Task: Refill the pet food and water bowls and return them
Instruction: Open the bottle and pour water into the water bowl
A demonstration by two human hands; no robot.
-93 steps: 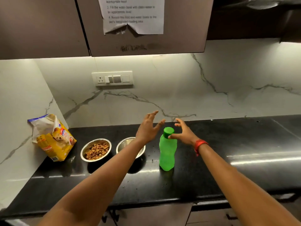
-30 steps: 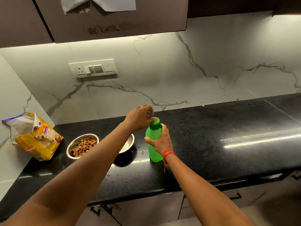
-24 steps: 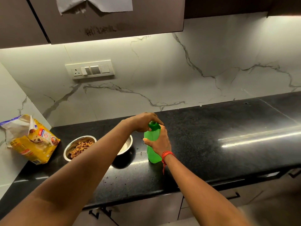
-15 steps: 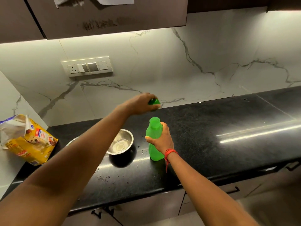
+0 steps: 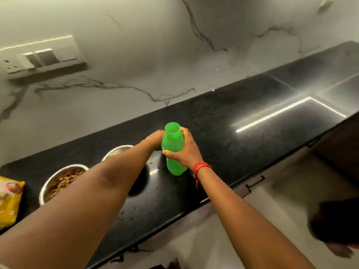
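Note:
A green plastic bottle (image 5: 173,150) stands uncapped on the black counter (image 5: 233,136), its mouth open at the top. My right hand (image 5: 184,152), a red thread at its wrist, grips the bottle around the middle. My left hand (image 5: 155,139) is low beside the bottle's left side with its fingers curled; the cap it took off is hidden inside them. A steel bowl full of brown kibble (image 5: 46,183) sits on the left. A second steel bowl (image 5: 116,149) is mostly covered by my left forearm.
A yellow pet food bag (image 5: 8,200) lies at the far left edge. A switch plate (image 5: 42,59) is on the marble wall. Water drops speckle the counter near its front edge. A dark blurred shape (image 5: 338,220) is on the floor at lower right.
My left hand unscrewed the cap, lifted it off and came back down beside the bottle. My right hand keeps its grip on the bottle. The camera tilted downward.

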